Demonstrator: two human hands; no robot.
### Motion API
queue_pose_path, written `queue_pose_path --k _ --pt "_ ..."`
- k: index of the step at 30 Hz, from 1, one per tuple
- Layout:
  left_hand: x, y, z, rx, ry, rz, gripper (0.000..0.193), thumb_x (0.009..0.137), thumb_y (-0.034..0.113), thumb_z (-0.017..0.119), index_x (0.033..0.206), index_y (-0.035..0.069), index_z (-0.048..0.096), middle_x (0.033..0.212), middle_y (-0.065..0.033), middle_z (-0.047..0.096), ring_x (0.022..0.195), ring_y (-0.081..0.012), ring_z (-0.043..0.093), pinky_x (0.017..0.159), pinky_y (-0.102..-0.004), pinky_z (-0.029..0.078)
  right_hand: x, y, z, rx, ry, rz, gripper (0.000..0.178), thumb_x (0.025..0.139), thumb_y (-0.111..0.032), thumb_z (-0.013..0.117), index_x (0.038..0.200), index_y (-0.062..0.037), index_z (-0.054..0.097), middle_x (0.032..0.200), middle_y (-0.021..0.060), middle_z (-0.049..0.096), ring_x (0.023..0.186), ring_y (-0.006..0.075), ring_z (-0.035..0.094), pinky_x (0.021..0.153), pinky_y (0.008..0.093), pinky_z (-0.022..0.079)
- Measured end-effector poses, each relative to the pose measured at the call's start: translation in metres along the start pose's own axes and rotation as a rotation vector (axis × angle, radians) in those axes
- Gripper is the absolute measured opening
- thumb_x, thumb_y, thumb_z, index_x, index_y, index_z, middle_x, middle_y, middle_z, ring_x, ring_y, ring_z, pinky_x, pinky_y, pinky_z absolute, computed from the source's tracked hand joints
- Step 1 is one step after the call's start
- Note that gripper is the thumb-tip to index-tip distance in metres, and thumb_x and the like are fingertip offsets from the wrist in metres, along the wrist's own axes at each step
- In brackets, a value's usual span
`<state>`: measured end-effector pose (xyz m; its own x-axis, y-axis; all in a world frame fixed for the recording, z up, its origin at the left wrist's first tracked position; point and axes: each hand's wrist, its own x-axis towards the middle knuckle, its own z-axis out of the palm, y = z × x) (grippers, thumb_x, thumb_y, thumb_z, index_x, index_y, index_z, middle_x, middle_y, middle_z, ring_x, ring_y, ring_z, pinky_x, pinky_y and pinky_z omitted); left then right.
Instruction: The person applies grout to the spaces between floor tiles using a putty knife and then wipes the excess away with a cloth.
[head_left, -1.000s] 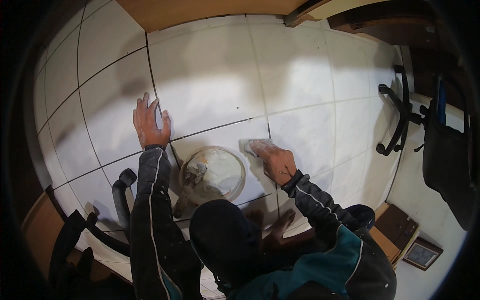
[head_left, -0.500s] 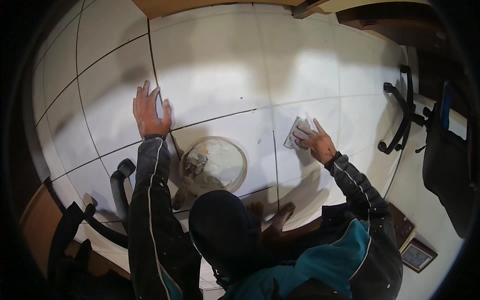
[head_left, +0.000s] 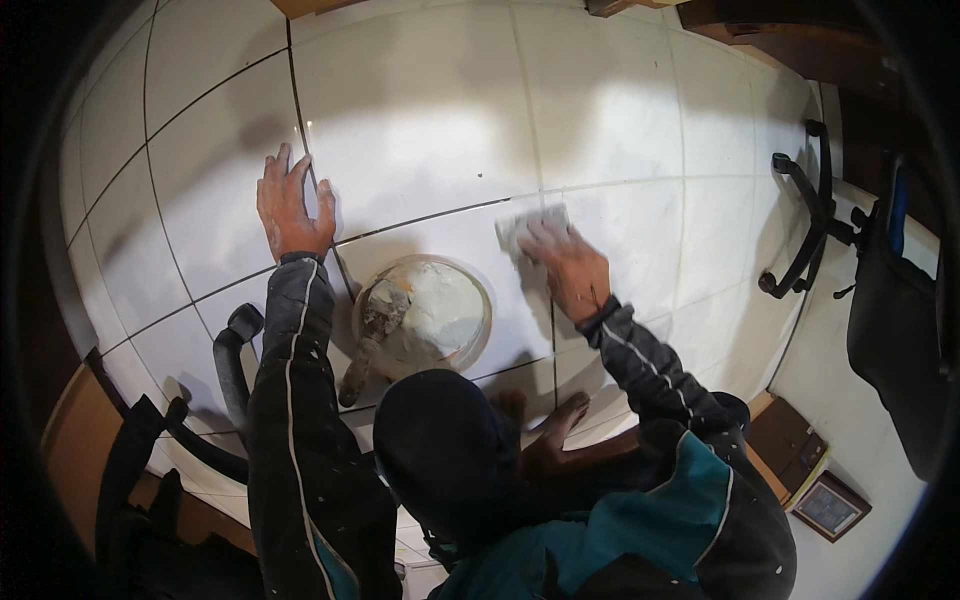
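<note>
My left hand (head_left: 295,212) lies palm down on the white floor tiles (head_left: 400,165), fingers spread beside a dark joint line. With my right hand (head_left: 572,270) I press a flat grey rectangular pad (head_left: 512,236) onto the floor; motion blurs it, and its material cannot be told. It lies near the crossing of two tile joints. Between my arms stands a round tub (head_left: 488,325) of white paste (head_left: 442,310). A scraper (head_left: 372,335) smeared with paste leans in it, its handle over the near left rim. Joints on the left are dark, several on the right pale.
Black chair legs (head_left: 235,340) stand close by my left forearm. At the right is a wheeled chair base (head_left: 818,210). A framed item (head_left: 830,505) lies at the lower right, and bare feet (head_left: 565,415) show just behind the tub. Dark wooden furniture (head_left: 760,35) borders the far right.
My right hand has slid the pad leftward and slightly away across the tiles. My left hand stays flat on the floor, and the whole view has shifted a little.
</note>
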<state>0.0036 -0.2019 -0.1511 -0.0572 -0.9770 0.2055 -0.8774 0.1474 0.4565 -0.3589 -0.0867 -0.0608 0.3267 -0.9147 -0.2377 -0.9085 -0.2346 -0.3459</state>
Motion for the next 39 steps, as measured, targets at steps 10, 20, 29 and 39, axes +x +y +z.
queue_pose_path --k 10,20,29,39 --pt "-0.002 -0.002 0.0 0.012 0.002 0.0 0.04 0.085 0.021 0.061 0.123 0.01 0.059 0.146 -0.0135 0.043 0.138 -0.0373 0.035 0.114 -0.0516 0.021 -0.117 -0.014 -0.014 0.149 -0.375 0.009 0.054 0.073 -0.006 0.059 0.125 -0.0159 0.061 0.134 0.0092 0.057 0.129 0.0276 0.049 0.112 0.0456 0.035" --pt "0.002 0.0 0.001 -0.004 0.023 0.04 0.041 0.085 0.02 0.062 0.124 0.009 0.059 0.146 -0.0138 0.044 0.137 -0.0381 0.035 0.113 -0.0523 0.022 -0.043 0.1 -0.017 -0.102 -0.182 -0.559 0.027 0.079 -0.017 0.064 0.105 -0.0199 0.069 0.124 -0.0069 0.064 0.135 0.0176 0.043 0.115 0.0617 0.023" --pt "-0.001 -0.002 -0.001 0.019 0.028 0.04 0.04 0.084 0.02 0.063 0.123 0.01 0.059 0.144 -0.0153 0.045 0.135 -0.0391 0.038 0.112 -0.0527 0.024 -0.039 0.057 -0.061 -0.045 -0.095 -0.162 0.048 0.072 0.005 0.058 0.115 -0.0157 0.065 0.128 0.0022 0.061 0.122 0.0254 0.056 0.104 0.0405 0.045" --pt "0.004 0.005 -0.001 0.03 0.06 0.079 0.035 0.085 0.018 0.063 0.118 0.007 0.062 0.141 -0.0162 0.049 0.13 -0.0396 0.043 0.109 -0.0493 0.03 -0.079 0.014 -0.001 -0.071 -0.256 -0.179 0.043 0.075 -0.006 0.06 0.117 -0.0167 0.064 0.127 0.0109 0.061 0.118 0.0289 0.058 0.103 0.044 0.044"
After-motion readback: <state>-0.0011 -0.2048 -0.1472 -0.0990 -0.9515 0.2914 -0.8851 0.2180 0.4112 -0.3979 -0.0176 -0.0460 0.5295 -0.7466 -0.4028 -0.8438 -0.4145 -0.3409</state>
